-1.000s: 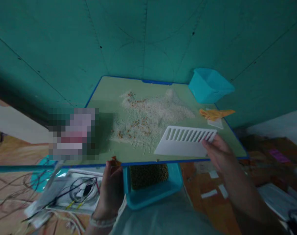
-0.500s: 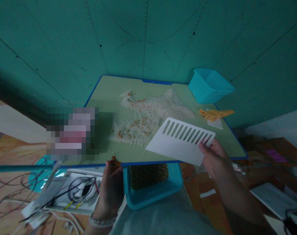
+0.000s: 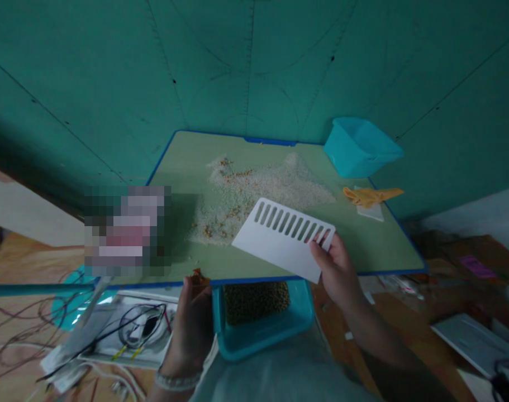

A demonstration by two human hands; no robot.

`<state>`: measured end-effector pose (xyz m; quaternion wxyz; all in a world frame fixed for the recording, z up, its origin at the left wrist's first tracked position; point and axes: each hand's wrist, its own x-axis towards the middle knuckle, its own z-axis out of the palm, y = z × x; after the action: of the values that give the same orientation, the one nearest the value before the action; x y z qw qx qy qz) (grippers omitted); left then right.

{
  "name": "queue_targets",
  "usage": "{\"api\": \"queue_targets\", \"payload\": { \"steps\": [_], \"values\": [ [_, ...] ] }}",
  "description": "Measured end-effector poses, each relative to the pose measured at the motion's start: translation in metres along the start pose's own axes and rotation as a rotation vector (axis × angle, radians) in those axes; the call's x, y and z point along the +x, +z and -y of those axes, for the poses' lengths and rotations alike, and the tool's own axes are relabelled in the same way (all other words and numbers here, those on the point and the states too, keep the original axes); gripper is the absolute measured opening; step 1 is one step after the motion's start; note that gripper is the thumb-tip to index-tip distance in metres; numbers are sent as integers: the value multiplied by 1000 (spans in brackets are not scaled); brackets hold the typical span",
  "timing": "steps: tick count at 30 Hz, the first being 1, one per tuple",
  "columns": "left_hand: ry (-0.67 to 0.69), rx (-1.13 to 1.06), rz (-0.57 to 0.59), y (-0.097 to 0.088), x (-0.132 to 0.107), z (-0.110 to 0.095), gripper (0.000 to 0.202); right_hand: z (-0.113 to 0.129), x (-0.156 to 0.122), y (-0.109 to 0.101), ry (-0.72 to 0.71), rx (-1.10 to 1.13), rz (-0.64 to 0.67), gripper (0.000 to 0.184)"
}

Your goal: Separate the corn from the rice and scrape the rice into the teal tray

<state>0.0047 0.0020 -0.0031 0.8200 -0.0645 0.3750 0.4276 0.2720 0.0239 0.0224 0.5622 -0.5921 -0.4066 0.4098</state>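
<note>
Grain lay in a loose white heap [image 3: 275, 187] across the middle of the green board [image 3: 375, 245], flecked with brown seeds that were thickest on its near left side. My right hand [image 3: 338, 268] was closed on the slotted white scraper [image 3: 279, 240], pinching its right end between thumb and fingers. The blade tilted over the near edge of the heap, slots toward the far side; I could not tell whether its long edge touched the board. My left hand [image 3: 193, 324] was curled against the left wall of the teal tub [image 3: 258, 341], gripping it as far as I could see and holding it just under the board's blue front rim, with dark seeds [image 3: 254, 301] already inside. A small orange scrap [image 3: 199, 276] sat at my fingertips. I judged this the sorting-and-scraping step, tool poised and not yet drawn. The next stroke would call for the scraper's edge set flat behind the brown seeds and the tub's mouth kept right below the rim. A second teal tub [image 3: 361, 148] stood at the board's far right corner, with an orange cloth [image 3: 371, 195] on a white card [image 3: 370, 212] near it. Teal wall panels [image 3: 112, 84] closed in behind; cables [image 3: 141, 326] tangled low on the left.
</note>
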Motion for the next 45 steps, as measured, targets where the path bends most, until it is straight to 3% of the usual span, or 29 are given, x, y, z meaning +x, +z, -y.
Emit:
{"api": "queue_targets", "payload": {
  "steps": [3,6,13,19,24,29,36,45],
  "values": [
    [-3,18,35,-7,3,-1,56,-3,20,-22,-12,25,-11,36],
    [5,13,-5,-2,2,-1,57,-1,42,-38,-49,26,-24,38],
    [24,13,-48,0,0,-1,56,10,82,-58,-128,39,-51,39],
    [34,46,-8,-4,-1,-1,53,25,84,-34,-156,104,-24,38],
    [15,46,34,-4,-2,-1,55,20,90,-13,-147,84,-7,41],
    [6,25,86,-8,-3,-1,54,16,84,-12,-69,97,63,42],
    [-17,-11,19,-6,-5,-4,58,16,69,-13,-18,106,82,40],
    [-27,-28,64,-12,-1,-3,53,16,64,-13,4,122,100,41]
  ]
}}
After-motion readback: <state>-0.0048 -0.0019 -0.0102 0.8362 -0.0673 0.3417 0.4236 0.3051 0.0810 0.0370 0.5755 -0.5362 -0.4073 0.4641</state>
